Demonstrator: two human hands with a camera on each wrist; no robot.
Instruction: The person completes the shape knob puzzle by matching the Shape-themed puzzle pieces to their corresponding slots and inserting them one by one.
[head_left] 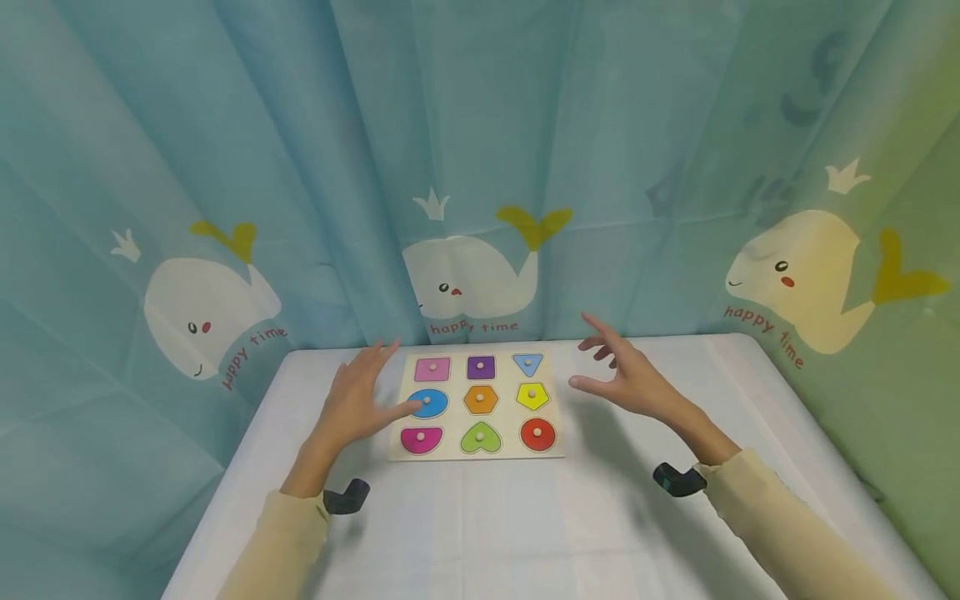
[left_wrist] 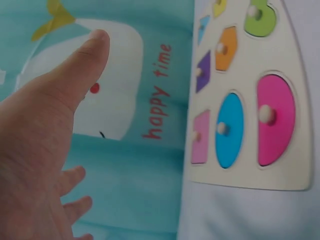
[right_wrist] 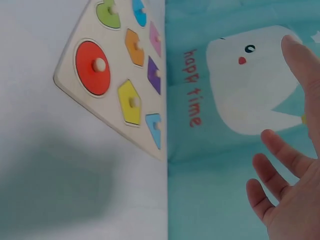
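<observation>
A wooden shape puzzle board lies flat on the white table, its colored knobbed pieces seated in their recesses. Among them are a red circle, a blue oval, a magenta half-round piece and a green heart. My left hand hovers at the board's left side, fingers spread and holding nothing; its thumb overlaps the blue oval in the head view. To the right of the board, my right hand is raised above the table with loosely extended fingers, also holding nothing.
A blue-green curtain printed with white whales hangs right behind the table's back edge and along both sides. The white table stretches in front of the board. Each wrist carries a small black device.
</observation>
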